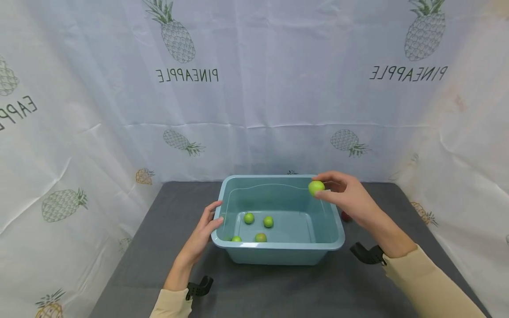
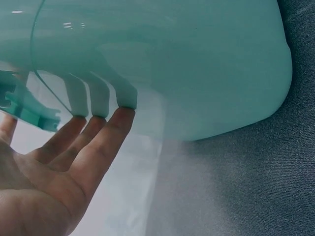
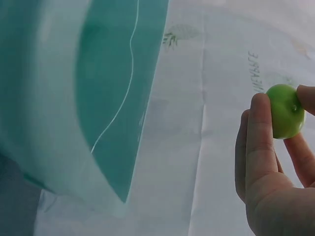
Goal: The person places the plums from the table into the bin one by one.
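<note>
In the head view my right hand (image 1: 350, 194) pinches a small green apple (image 1: 316, 187) between thumb and fingertips, above the right end of a blue-green plastic basin (image 1: 278, 246). The right wrist view shows the same apple (image 3: 285, 111) held clear of the basin wall (image 3: 106, 98). My left hand (image 1: 203, 229) holds the basin's left rim. Seen from the left wrist, its fingertips touch the outer wall (image 2: 206, 64), with one digit reaching past the rim and partly hidden. Inside the basin lie several green apples (image 1: 268, 221), one half hidden by the front rim.
A dark red round thing (image 1: 346, 216) lies on the table right of the basin, partly covered by my right hand. The dark grey tabletop (image 1: 159, 247) surrounds the basin. Pineapple-print cloth (image 1: 258, 101) hangs behind and at both sides.
</note>
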{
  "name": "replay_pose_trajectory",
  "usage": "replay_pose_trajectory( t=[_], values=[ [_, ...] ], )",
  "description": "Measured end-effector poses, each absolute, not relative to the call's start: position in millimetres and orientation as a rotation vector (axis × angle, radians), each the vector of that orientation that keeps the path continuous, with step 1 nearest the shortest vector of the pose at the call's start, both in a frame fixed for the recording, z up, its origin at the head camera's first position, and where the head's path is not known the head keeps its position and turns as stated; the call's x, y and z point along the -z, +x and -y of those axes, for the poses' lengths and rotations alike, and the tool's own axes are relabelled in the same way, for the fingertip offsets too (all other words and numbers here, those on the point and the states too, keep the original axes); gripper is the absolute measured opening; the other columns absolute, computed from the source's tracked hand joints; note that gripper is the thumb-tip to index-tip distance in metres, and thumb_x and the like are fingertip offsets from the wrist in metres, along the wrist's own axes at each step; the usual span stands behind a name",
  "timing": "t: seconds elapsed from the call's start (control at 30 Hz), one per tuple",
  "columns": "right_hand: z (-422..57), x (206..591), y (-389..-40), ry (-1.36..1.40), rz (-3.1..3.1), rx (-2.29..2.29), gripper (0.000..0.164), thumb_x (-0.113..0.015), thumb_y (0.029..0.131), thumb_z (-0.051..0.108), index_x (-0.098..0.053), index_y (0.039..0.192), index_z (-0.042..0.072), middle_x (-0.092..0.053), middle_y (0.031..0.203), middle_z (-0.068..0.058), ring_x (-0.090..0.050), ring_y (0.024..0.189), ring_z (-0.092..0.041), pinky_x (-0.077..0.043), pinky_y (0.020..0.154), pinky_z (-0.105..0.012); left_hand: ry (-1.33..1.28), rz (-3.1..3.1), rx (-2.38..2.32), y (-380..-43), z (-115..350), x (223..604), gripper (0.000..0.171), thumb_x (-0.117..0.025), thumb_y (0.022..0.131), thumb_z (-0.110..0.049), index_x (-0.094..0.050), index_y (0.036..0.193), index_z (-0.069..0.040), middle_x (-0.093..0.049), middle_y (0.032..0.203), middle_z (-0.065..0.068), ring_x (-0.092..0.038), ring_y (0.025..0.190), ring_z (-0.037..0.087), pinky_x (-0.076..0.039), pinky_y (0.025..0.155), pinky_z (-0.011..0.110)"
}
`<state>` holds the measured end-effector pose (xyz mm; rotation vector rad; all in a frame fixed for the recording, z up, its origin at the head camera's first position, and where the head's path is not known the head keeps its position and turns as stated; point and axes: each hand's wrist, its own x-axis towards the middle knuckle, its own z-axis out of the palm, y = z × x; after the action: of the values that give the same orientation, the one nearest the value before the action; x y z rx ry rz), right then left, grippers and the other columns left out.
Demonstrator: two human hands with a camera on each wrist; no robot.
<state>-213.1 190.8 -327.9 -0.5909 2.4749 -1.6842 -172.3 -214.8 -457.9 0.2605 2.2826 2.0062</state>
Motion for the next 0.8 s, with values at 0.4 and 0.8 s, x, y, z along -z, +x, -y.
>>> replay_pose_trajectory(
  t=[0.4,0.8],
  values=[
    [-170,313,-225,-0.644,-2.466,1.673,0.039,-0.074,0.095,0.025,-0.064,0.130,0.011,-0.060,0.132,-0.006,-0.061,0.113,-0.026,-0.049,0.093,-0.046,0.265,-2.286,-2.004,-173,215,459,0.054,-0.047,0.108,-0.032,-0.026,0.157,-0.025,-0.037,0.149,0.023,-0.045,0.128,0.048,-0.045,0.095,0.050],
    [-150,308,-245,-0.740,-2.394,1.701,0.038,-0.073,0.094,0.019,-0.064,0.130,0.008,-0.061,0.129,-0.009,-0.061,0.113,-0.026,-0.050,0.092,-0.045,0.240,-2.293,-2.000,-174,215,458,0.054,-0.049,0.108,-0.033,-0.027,0.156,-0.025,-0.038,0.150,0.022,-0.044,0.129,0.047,-0.044,0.095,0.050]
  ],
)
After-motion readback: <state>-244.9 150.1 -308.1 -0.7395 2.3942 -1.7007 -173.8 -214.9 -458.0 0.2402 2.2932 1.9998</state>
